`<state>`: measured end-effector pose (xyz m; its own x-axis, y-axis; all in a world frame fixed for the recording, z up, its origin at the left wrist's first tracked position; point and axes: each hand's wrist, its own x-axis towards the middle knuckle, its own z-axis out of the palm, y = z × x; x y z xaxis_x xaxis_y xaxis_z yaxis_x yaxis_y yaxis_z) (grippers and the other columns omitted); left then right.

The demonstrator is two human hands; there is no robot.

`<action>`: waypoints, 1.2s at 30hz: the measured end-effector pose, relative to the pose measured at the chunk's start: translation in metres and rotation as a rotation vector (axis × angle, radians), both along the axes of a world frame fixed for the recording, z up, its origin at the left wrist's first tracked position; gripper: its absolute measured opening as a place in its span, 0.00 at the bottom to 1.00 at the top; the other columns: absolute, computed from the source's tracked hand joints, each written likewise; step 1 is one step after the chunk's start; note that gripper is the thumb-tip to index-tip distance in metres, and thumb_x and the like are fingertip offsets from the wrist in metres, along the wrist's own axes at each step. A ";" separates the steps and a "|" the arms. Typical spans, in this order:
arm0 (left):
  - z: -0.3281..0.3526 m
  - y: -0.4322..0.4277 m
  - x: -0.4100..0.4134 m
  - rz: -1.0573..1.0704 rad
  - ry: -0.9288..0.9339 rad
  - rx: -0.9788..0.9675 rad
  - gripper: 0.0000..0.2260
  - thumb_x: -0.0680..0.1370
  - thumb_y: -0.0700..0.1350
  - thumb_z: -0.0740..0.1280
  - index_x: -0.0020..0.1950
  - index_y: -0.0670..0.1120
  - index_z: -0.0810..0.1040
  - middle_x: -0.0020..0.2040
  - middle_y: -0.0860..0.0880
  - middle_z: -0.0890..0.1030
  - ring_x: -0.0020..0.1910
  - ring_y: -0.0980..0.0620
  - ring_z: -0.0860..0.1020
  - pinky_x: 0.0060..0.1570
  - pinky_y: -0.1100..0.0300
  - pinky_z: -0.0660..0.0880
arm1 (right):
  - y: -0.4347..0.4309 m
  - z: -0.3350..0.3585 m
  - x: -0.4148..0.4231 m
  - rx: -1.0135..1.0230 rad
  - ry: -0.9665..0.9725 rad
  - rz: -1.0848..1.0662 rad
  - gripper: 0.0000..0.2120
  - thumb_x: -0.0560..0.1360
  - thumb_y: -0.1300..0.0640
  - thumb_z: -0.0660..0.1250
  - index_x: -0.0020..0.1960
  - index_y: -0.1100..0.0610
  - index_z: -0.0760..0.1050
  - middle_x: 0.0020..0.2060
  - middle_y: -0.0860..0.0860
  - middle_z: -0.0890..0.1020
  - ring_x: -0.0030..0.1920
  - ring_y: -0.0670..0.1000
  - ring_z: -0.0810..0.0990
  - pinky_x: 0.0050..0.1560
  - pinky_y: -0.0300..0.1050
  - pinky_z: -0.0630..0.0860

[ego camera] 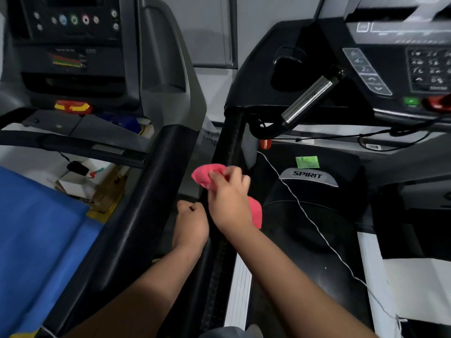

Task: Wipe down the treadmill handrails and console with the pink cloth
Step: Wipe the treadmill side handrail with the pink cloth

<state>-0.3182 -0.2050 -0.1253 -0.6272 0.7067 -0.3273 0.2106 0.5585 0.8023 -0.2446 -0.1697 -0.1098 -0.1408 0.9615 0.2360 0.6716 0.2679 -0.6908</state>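
Two bare forearms reach forward from the lower edge of the view, one on each side of a black ribbed handrail (230,142). The left hand (190,222) sits just beside the rail's left flank with its fingers curled in. Whether it grips anything cannot be told. The right hand (229,198) lies over the rail a little farther up, fingers bent round the pink cloth (207,175). The cloth bunches out past the fingertips on the left and hangs below the wrist on the right, pressed against the handrail. To the left runs the wider, smooth rail of a neighbouring treadmill (156,181), with a blue sheet (36,228) beyond it. To the right a thin white cord (317,228) crosses the dark motor cover (308,175) marked SPIRIT, near a green sticker (307,162). Farther up, a chrome grip (307,98) slants toward the console (390,57), where a green button (411,101) shows. The neighbour's console (73,20) stands at upper left.
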 end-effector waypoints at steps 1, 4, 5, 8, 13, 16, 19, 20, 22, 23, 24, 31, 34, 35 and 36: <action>-0.001 -0.001 -0.001 -0.002 -0.019 0.017 0.07 0.78 0.45 0.59 0.41 0.48 0.65 0.39 0.46 0.76 0.39 0.44 0.75 0.44 0.50 0.72 | -0.001 0.006 -0.002 0.002 -0.131 0.057 0.16 0.79 0.57 0.59 0.66 0.58 0.72 0.63 0.57 0.66 0.57 0.57 0.63 0.57 0.47 0.66; -0.002 -0.005 -0.005 -0.039 -0.025 0.051 0.06 0.80 0.44 0.61 0.44 0.46 0.68 0.38 0.47 0.76 0.42 0.45 0.76 0.43 0.53 0.69 | -0.009 0.016 0.000 0.045 -0.340 0.266 0.17 0.80 0.54 0.56 0.66 0.59 0.70 0.63 0.57 0.68 0.58 0.59 0.63 0.56 0.48 0.62; 0.001 -0.006 -0.005 -0.046 -0.024 0.060 0.06 0.81 0.43 0.59 0.45 0.45 0.69 0.38 0.47 0.76 0.42 0.46 0.75 0.41 0.56 0.67 | -0.012 0.017 0.003 0.096 -0.328 0.335 0.17 0.80 0.54 0.55 0.65 0.59 0.72 0.62 0.57 0.70 0.57 0.59 0.64 0.56 0.47 0.60; 0.003 -0.005 -0.004 -0.025 -0.012 0.068 0.07 0.81 0.40 0.56 0.54 0.40 0.71 0.50 0.41 0.78 0.50 0.43 0.76 0.46 0.56 0.67 | -0.004 0.012 0.013 0.070 -0.280 0.456 0.16 0.80 0.53 0.58 0.64 0.55 0.75 0.58 0.55 0.74 0.54 0.57 0.65 0.58 0.46 0.63; 0.003 -0.007 -0.004 -0.013 -0.032 0.031 0.06 0.80 0.39 0.53 0.52 0.43 0.69 0.55 0.38 0.77 0.52 0.41 0.75 0.48 0.54 0.67 | 0.027 0.007 -0.002 0.224 -0.455 0.326 0.11 0.72 0.56 0.66 0.50 0.60 0.81 0.48 0.55 0.77 0.50 0.58 0.70 0.50 0.51 0.70; 0.005 -0.008 -0.003 -0.011 -0.020 0.018 0.08 0.80 0.39 0.53 0.56 0.40 0.69 0.58 0.37 0.76 0.54 0.42 0.74 0.51 0.56 0.66 | 0.043 0.021 -0.018 0.173 -0.641 0.376 0.13 0.76 0.57 0.59 0.57 0.59 0.77 0.55 0.56 0.75 0.58 0.57 0.68 0.60 0.48 0.62; 0.010 -0.009 0.000 -0.027 0.002 -0.003 0.17 0.81 0.39 0.52 0.70 0.40 0.66 0.68 0.38 0.71 0.65 0.42 0.70 0.60 0.57 0.64 | 0.044 0.028 -0.031 0.162 -0.742 0.438 0.12 0.76 0.59 0.58 0.56 0.59 0.75 0.55 0.58 0.78 0.57 0.59 0.74 0.58 0.48 0.66; 0.011 -0.011 0.000 -0.040 0.011 -0.015 0.18 0.81 0.39 0.53 0.72 0.40 0.64 0.69 0.39 0.70 0.67 0.42 0.69 0.62 0.57 0.64 | 0.040 0.028 -0.032 0.159 -0.742 0.495 0.13 0.77 0.57 0.58 0.55 0.60 0.76 0.54 0.58 0.79 0.56 0.59 0.75 0.57 0.48 0.67; 0.011 -0.015 -0.001 -0.092 0.026 -0.065 0.18 0.82 0.41 0.53 0.72 0.43 0.63 0.68 0.38 0.71 0.66 0.40 0.71 0.62 0.53 0.65 | 0.030 0.021 -0.022 0.170 -0.666 0.634 0.19 0.76 0.50 0.55 0.52 0.60 0.79 0.49 0.58 0.81 0.53 0.59 0.77 0.57 0.48 0.67; 0.012 -0.018 -0.002 -0.128 0.022 -0.107 0.16 0.83 0.44 0.52 0.70 0.46 0.63 0.67 0.38 0.72 0.64 0.40 0.72 0.61 0.52 0.66 | 0.028 0.019 -0.011 0.192 -0.617 0.685 0.23 0.74 0.48 0.52 0.51 0.59 0.80 0.48 0.57 0.81 0.53 0.58 0.77 0.59 0.49 0.66; 0.013 -0.020 -0.002 -0.164 0.010 -0.148 0.14 0.83 0.47 0.51 0.68 0.48 0.64 0.65 0.39 0.74 0.63 0.40 0.73 0.59 0.52 0.66 | 0.029 0.014 0.002 0.224 -0.569 0.722 0.25 0.73 0.47 0.50 0.53 0.58 0.81 0.50 0.56 0.81 0.55 0.57 0.77 0.62 0.47 0.65; 0.014 -0.023 -0.001 -0.175 0.011 -0.152 0.15 0.83 0.53 0.48 0.65 0.49 0.65 0.61 0.41 0.76 0.56 0.42 0.74 0.51 0.54 0.63 | 0.056 0.018 0.011 0.265 -0.672 0.730 0.23 0.77 0.50 0.49 0.61 0.56 0.76 0.54 0.54 0.79 0.58 0.54 0.75 0.65 0.45 0.64; 0.007 -0.023 -0.003 -0.188 0.063 -0.140 0.19 0.83 0.51 0.48 0.71 0.45 0.63 0.64 0.39 0.74 0.60 0.40 0.73 0.57 0.51 0.66 | 0.059 0.039 -0.017 0.128 -0.950 0.678 0.18 0.80 0.53 0.52 0.60 0.60 0.76 0.57 0.58 0.77 0.59 0.59 0.74 0.60 0.49 0.66; 0.005 -0.022 -0.003 -0.200 0.082 -0.148 0.19 0.84 0.50 0.48 0.72 0.44 0.62 0.65 0.39 0.73 0.61 0.39 0.72 0.58 0.51 0.66 | 0.062 0.042 -0.033 0.059 -1.070 0.642 0.17 0.80 0.54 0.53 0.61 0.59 0.75 0.56 0.58 0.78 0.58 0.60 0.75 0.59 0.50 0.67; 0.003 -0.022 -0.003 -0.198 0.101 -0.152 0.19 0.84 0.49 0.47 0.72 0.43 0.62 0.65 0.39 0.73 0.62 0.40 0.72 0.58 0.52 0.66 | 0.064 0.038 -0.048 -0.027 -1.186 0.625 0.16 0.79 0.55 0.54 0.60 0.58 0.75 0.52 0.58 0.79 0.53 0.60 0.77 0.55 0.51 0.69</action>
